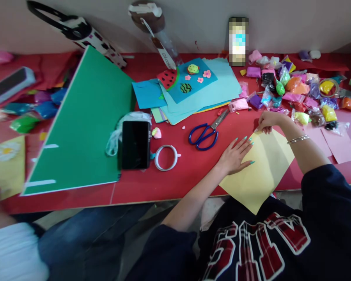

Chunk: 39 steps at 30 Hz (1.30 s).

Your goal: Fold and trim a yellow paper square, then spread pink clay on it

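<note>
Yellow paper (269, 160) lies under the spread left hand (235, 157), right hand (266, 120) pinched on its corner; strap (166, 56) reads "Dico".

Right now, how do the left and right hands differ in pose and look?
The left hand is flat, palm down, fingers stretched out; the right hand has its fingers curled in. The left hand lies by the yellow paper's left edge, the right hand at its far corner. The left wrist is bare, while the right wears silver bangles. Both hands are ungloved.
</note>
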Each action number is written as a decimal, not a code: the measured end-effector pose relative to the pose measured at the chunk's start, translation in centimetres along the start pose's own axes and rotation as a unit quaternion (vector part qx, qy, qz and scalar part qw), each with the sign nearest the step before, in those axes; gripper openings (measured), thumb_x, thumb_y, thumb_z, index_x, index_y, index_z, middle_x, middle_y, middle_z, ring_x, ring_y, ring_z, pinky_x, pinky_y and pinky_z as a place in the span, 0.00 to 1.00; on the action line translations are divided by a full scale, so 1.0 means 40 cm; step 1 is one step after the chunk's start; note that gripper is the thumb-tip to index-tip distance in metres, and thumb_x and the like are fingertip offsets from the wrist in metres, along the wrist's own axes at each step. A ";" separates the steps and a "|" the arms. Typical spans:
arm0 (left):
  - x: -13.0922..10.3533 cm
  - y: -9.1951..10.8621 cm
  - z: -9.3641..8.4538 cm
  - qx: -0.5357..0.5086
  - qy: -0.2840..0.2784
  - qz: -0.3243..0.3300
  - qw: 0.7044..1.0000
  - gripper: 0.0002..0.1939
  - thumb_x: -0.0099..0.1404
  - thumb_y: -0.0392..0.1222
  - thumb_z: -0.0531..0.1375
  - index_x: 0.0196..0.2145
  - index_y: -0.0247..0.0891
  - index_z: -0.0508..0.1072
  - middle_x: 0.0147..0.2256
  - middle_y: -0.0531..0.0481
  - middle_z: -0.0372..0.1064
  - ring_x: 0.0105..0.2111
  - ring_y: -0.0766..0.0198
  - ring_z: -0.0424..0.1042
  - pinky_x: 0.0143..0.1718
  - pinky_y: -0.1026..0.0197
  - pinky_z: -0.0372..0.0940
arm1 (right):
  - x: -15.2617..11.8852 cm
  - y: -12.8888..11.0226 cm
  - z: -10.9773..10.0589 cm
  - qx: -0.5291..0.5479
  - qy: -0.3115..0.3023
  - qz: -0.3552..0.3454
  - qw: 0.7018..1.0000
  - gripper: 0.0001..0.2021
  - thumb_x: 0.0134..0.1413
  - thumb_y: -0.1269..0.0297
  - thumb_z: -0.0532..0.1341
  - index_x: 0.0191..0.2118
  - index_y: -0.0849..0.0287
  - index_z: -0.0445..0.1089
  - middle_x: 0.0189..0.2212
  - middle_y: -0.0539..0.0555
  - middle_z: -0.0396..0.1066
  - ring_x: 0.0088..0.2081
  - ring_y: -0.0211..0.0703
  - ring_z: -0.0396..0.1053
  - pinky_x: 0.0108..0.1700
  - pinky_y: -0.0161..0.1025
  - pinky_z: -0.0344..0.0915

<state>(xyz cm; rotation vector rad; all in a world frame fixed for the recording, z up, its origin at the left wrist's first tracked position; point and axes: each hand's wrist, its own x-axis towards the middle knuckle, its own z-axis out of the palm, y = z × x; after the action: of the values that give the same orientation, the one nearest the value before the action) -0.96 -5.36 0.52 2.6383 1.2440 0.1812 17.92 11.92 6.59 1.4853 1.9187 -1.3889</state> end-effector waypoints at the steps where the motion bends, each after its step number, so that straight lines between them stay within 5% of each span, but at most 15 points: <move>1: 0.000 0.000 0.000 0.000 0.001 0.000 1.000 0.33 0.73 0.58 0.42 0.66 0.34 0.54 0.67 0.45 0.50 0.68 0.57 0.45 0.67 0.49 0.41 | -0.001 0.005 -0.011 -0.006 0.005 0.004 1.000 0.15 0.38 0.60 0.73 0.19 0.65 0.72 0.15 0.54 0.72 0.18 0.38 0.70 0.25 0.35 0.71; 9: -0.001 -0.003 0.002 0.001 0.010 0.006 1.000 0.32 0.73 0.57 0.43 0.66 0.34 0.54 0.66 0.45 0.53 0.68 0.56 0.47 0.67 0.48 0.42 | -0.008 0.031 -0.076 -0.049 0.076 0.049 0.995 0.12 0.45 0.65 0.69 0.18 0.63 0.71 0.15 0.54 0.71 0.22 0.40 0.71 0.27 0.36 0.70; 14: -0.003 0.003 -0.004 -0.002 0.034 0.002 0.999 0.30 0.72 0.56 0.46 0.63 0.34 0.59 0.63 0.44 0.58 0.65 0.55 0.53 0.65 0.48 0.46 | -0.037 0.015 -0.065 -0.165 0.273 0.090 0.943 0.11 0.56 0.66 0.59 0.30 0.66 0.77 0.26 0.61 0.76 0.31 0.49 0.74 0.33 0.41 0.67; 18: 0.054 0.009 -0.025 -0.001 0.054 -0.014 0.998 0.23 0.73 0.49 0.48 0.56 0.33 0.68 0.58 0.41 0.67 0.61 0.54 0.61 0.61 0.49 0.54 | -0.035 0.023 0.035 -0.217 0.439 0.065 0.870 0.19 0.62 0.57 0.51 0.39 0.63 0.76 0.36 0.64 0.77 0.39 0.55 0.73 0.36 0.43 0.62; 22: 0.161 0.000 -0.043 0.004 0.063 -0.019 0.998 0.19 0.72 0.40 0.46 0.52 0.31 0.70 0.57 0.38 0.67 0.60 0.54 0.61 0.59 0.49 0.55 | -0.009 0.051 0.132 -0.250 0.437 0.046 0.863 0.19 0.63 0.58 0.48 0.41 0.63 0.74 0.38 0.64 0.77 0.35 0.51 0.72 0.32 0.40 0.55; 25: 0.210 -0.013 -0.040 0.009 0.056 -0.011 0.998 0.21 0.71 0.36 0.46 0.57 0.28 0.65 0.60 0.36 0.62 0.63 0.54 0.57 0.61 0.48 0.54 | 0.004 0.063 0.152 -0.247 0.437 0.049 0.864 0.19 0.65 0.61 0.45 0.42 0.62 0.72 0.38 0.62 0.77 0.34 0.49 0.72 0.30 0.39 0.51; 39: 0.187 -0.029 -0.048 0.049 0.004 0.044 0.998 0.25 0.68 0.31 0.45 0.61 0.30 0.62 0.59 0.38 0.64 0.64 0.55 0.55 0.65 0.46 0.48 | 0.008 0.067 0.149 -0.226 0.427 0.041 0.875 0.20 0.65 0.58 0.44 0.44 0.60 0.71 0.41 0.62 0.76 0.36 0.51 0.71 0.31 0.39 0.50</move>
<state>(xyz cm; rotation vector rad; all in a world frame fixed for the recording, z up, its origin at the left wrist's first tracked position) 2.52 1.43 2.23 2.7810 1.1692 0.1495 18.48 7.01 2.31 2.0608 2.3672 -0.1406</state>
